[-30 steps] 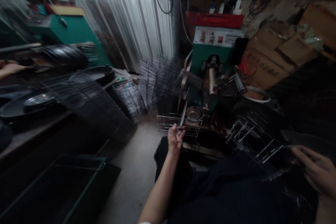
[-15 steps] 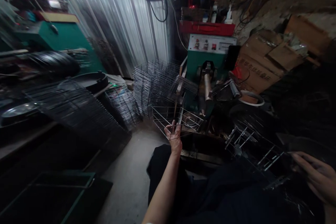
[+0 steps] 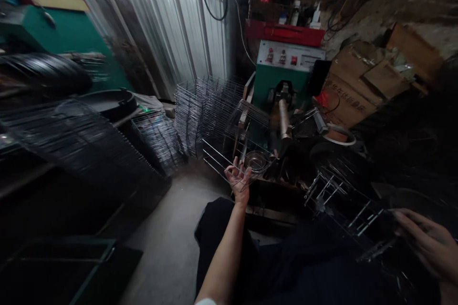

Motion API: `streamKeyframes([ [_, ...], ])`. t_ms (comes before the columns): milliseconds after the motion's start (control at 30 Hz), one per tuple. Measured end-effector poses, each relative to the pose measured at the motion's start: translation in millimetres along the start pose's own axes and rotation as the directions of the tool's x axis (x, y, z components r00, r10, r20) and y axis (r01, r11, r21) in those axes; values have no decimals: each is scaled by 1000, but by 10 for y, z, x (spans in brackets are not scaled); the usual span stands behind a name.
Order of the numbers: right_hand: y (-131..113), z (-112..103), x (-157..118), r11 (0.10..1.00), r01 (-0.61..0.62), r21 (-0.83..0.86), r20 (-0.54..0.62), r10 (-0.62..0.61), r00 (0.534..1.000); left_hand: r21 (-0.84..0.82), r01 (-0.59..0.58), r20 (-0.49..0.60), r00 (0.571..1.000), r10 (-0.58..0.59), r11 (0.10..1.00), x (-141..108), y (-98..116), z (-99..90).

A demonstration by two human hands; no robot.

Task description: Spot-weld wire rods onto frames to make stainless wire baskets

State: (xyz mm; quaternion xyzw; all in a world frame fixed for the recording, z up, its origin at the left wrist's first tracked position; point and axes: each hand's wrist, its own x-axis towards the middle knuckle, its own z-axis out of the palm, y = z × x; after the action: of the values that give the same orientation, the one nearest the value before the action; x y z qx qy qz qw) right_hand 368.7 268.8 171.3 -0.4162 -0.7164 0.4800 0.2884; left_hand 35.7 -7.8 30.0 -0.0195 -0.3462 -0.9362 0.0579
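Note:
My left hand (image 3: 239,180) pinches a thin wire rack (image 3: 219,155) between thumb and fingers, other fingers spread, in front of the green machine. The rack is tilted and its far side blends into the dark background. At the lower right, my right hand (image 3: 427,240) has its fingers bent together beside a cluster of short metal wires (image 3: 361,219). What its fingertips hold, if anything, is lost in shadow. The green welding-type machine (image 3: 266,76) stands ahead, with a thick metal rod electrode (image 3: 284,119) jutting toward me.
Stacks of wire racks (image 3: 189,116) stand left of the machine, with a larger wire stack (image 3: 75,138) farther left. Cardboard boxes (image 3: 350,88) lean at the right. A red tray (image 3: 286,33) with bottles tops the machine. Concrete floor (image 3: 153,233) shows below.
The view has swung slightly, shifting the left-side things leftward. My left hand's fingers have spread more and the wire rack has tilted. My right hand has barely moved.

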Motion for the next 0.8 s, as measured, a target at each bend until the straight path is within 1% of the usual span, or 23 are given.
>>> streamKeyframes([
  [100,44,-15,31,995,-69,72,53,66,996,-28,58,-13,998,-59,998,-2,-24,-3],
  [133,50,-14,37,994,-81,80,52,77,996,-32,70,-14,997,-70,997,-8,-30,-6],
  [333,-19,28,15,992,-107,61,44,104,994,-20,48,50,998,-47,999,-59,-60,-60],
  [433,-32,37,7,994,-96,55,58,93,994,13,58,49,997,-58,998,-78,-93,-131],
  [600,63,32,55,998,-50,46,59,47,997,34,117,24,993,-117,993,-114,-189,-259],
  [700,75,51,56,997,-56,46,59,53,997,43,108,41,993,-110,993,-141,-249,-302],
  [800,3,81,26,997,-70,44,38,69,997,83,67,73,995,-74,994,-153,-314,-332],
])
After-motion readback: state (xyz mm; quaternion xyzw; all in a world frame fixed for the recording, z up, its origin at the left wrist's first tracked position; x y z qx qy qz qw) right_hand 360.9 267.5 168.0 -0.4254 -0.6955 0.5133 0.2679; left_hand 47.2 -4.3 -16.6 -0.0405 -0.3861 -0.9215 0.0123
